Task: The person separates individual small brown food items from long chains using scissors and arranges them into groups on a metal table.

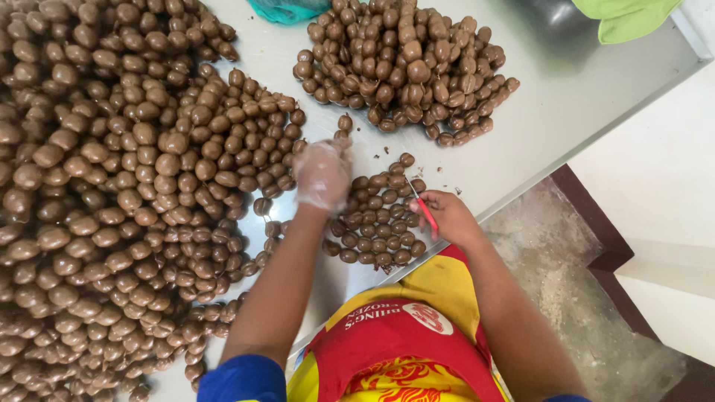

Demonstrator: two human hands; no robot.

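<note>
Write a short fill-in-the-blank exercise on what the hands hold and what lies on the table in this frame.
1. The left hand wears a thin, clear ____.
2. The right hand holds a small tool with a ____ handle.
3. The brown balls lie in heaps on a ____ table.
4. The biggest heap lies to the person's ____.

Missing words: glove; red; metal; left
</note>
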